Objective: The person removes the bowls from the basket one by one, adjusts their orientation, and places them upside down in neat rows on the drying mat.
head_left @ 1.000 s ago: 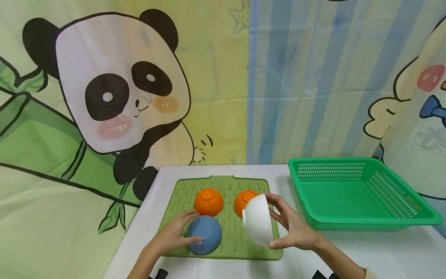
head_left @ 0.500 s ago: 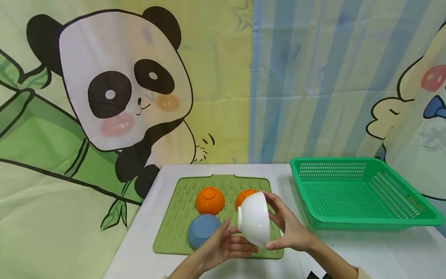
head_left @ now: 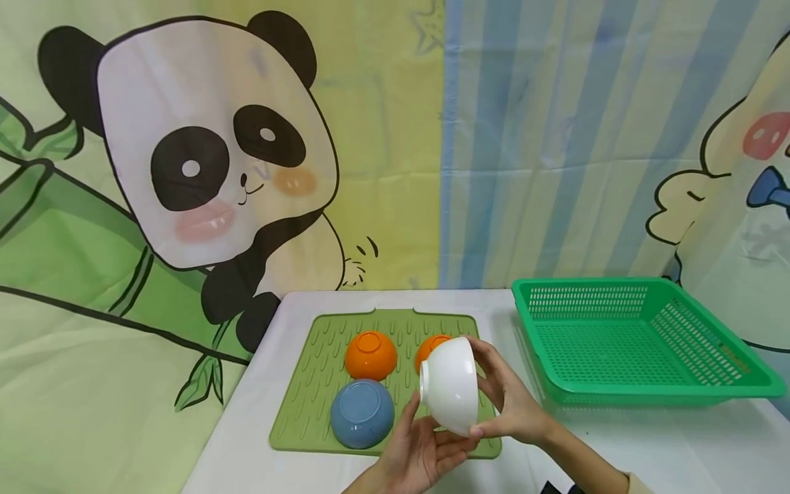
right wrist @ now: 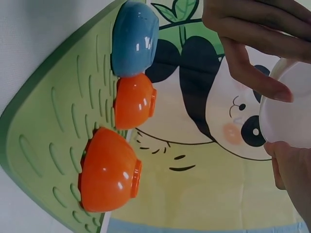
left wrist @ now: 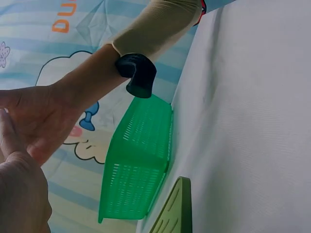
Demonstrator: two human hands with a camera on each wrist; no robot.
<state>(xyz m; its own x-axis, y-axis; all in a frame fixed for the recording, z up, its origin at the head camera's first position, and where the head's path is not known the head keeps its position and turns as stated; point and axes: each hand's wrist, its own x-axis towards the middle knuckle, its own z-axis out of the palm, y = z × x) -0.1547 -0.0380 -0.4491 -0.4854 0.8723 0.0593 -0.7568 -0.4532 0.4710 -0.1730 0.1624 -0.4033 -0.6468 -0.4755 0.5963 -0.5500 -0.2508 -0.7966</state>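
Note:
A white bowl (head_left: 452, 387) is held tilted on its side above the green mat (head_left: 302, 408), its foot facing left. My right hand (head_left: 517, 401) grips its rim between the thumb below and the fingers above. From beneath, my left hand (head_left: 426, 449) cups the bowl, its thumb by the foot and its fingers curled at the lower rim. In the right wrist view, a fingertip (right wrist: 281, 92) overlaps the white bowl. Upside down on the mat sit a blue bowl (head_left: 361, 414) and two orange bowls (head_left: 370, 357), the right one partly hidden behind the white bowl.
A green plastic basket (head_left: 617, 343) with perforated sides stands to the right on the white tablecloth (head_left: 666, 446). Behind the table hangs a cartoon curtain (head_left: 382, 171) with a panda. A black wrist strap (left wrist: 138, 75) shows on the right forearm in the left wrist view.
My left hand has left the blue bowl and moved right, turning palm up under the white bowl. The right hand keeps its grip; the bowl has shifted slightly left.

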